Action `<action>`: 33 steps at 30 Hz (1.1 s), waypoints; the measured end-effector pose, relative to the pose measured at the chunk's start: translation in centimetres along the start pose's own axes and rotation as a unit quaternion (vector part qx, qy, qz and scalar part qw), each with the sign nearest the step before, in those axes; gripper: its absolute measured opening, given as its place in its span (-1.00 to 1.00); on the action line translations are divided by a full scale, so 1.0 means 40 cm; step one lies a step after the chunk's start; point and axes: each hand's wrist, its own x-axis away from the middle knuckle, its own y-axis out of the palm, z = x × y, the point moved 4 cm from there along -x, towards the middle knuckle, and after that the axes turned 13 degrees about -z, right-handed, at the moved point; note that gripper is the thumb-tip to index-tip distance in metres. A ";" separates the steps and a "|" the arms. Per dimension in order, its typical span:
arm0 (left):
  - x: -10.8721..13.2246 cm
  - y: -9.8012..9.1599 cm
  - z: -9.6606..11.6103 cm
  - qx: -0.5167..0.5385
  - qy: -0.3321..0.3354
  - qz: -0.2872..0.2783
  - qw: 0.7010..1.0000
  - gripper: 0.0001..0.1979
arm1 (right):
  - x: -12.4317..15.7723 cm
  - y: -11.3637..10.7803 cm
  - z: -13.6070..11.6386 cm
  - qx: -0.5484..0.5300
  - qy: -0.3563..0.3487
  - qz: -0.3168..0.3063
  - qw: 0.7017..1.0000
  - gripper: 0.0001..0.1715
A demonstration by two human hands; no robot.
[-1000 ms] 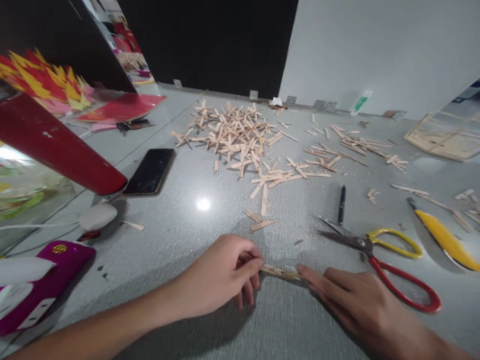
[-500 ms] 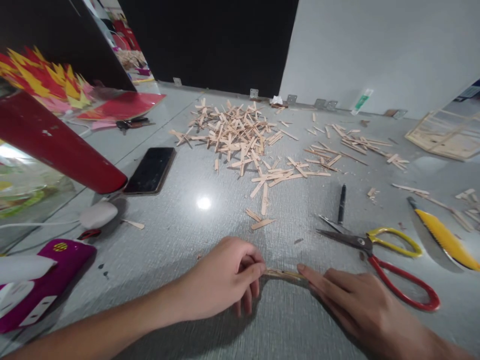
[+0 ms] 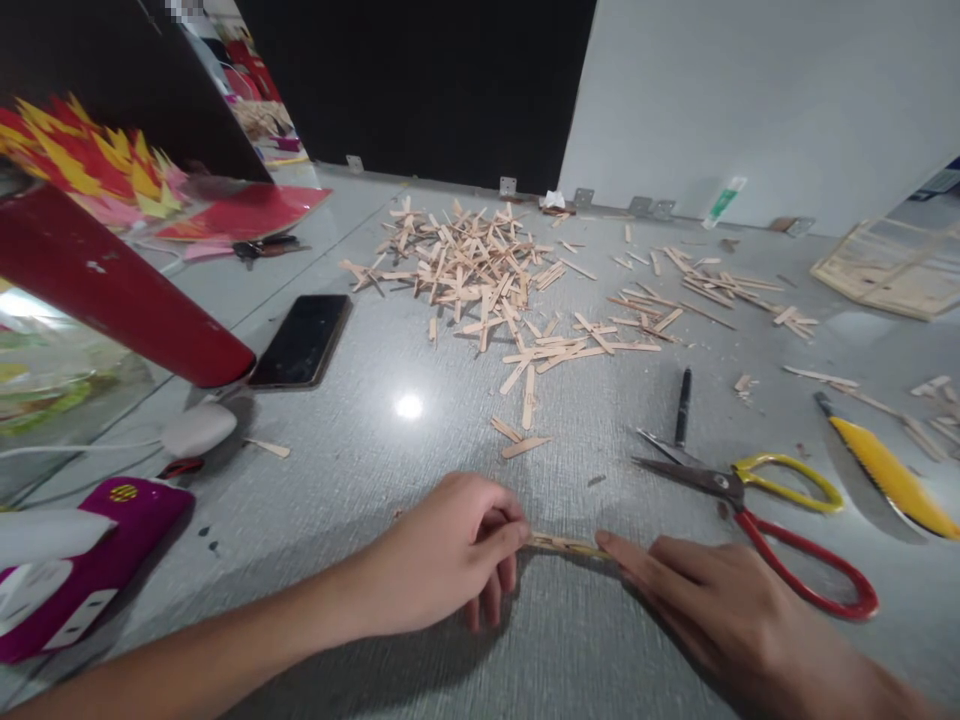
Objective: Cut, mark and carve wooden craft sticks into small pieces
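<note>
A thin wooden strip (image 3: 566, 545) lies low in the middle of the head view, stretched between both hands. My left hand (image 3: 469, 555) pinches its left end between thumb and index finger, the other fingers curled below. On the strip's right end rest the fingertips of my right hand (image 3: 701, 590), pressed together; the underside of that hand is hidden. Two short wooden pieces (image 3: 526, 448) lie beyond the strip. Scissors (image 3: 739, 487) with one yellow and one red handle lie just past my right hand.
Farther back is a pile of wooden sticks (image 3: 465, 260). A black pen (image 3: 683, 408) and a yellow cutter (image 3: 892, 475) lie at right, a wooden frame (image 3: 892, 270) behind. At left are a phone (image 3: 301, 340), a red tube (image 3: 112, 280) and a purple power strip (image 3: 142, 530).
Both hands keep nearly the same place and grip. The strip's visible middle has shifted very slightly.
</note>
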 end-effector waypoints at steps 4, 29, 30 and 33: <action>0.006 0.000 0.012 -0.053 -0.002 0.001 0.999 -0.68 | -0.016 -0.038 -0.017 0.043 -0.010 -0.006 0.999 -0.47; -0.006 0.040 0.012 -0.199 0.036 0.143 0.969 -0.66 | -0.118 -0.091 -0.061 0.316 0.042 -0.031 0.947 -0.63; -0.005 0.042 0.013 -0.209 0.042 0.150 0.966 -0.68 | -0.117 -0.097 -0.076 0.334 0.059 -0.045 0.940 -0.63; 0.000 0.051 0.013 -0.232 0.054 0.165 0.957 -0.73 | -0.115 -0.093 -0.086 0.342 0.045 -0.074 0.936 -0.62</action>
